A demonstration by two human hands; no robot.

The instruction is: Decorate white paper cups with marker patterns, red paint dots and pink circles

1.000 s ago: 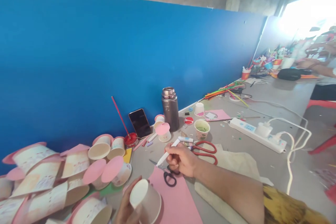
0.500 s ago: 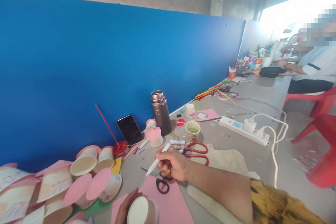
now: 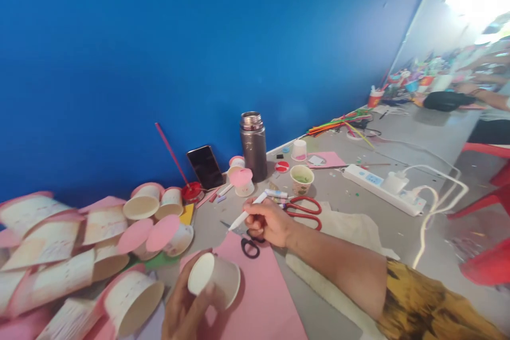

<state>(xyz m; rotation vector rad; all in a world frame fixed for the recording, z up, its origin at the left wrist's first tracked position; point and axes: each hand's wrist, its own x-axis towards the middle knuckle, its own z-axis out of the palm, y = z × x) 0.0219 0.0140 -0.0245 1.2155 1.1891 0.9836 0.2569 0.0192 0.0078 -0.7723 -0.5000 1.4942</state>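
Note:
My left hand (image 3: pixel 185 305) grips a white paper cup (image 3: pixel 214 280), held on its side with its flat bottom turned toward me, over a pink sheet of paper (image 3: pixel 263 297). My right hand (image 3: pixel 269 221) is closed round a white pen (image 3: pixel 247 212) whose tip points down and left. Black-handled scissors (image 3: pixel 246 241) lie on the table just under that hand, at the pink sheet's far edge.
A heap of pink-trimmed paper cups (image 3: pixel 79 255) fills the left. A steel flask (image 3: pixel 254 146), a phone (image 3: pixel 205 167), red scissors (image 3: pixel 305 210), a green-filled cup (image 3: pixel 302 179) and a power strip (image 3: pixel 384 189) with white cables lie beyond. Another person's arm (image 3: pixel 484 96) rests far right, near red chairs (image 3: pixel 484 265).
The view tilted down and swung slightly. My left hand lifted the cup higher into view; my right hand kept the pen over the black scissors.

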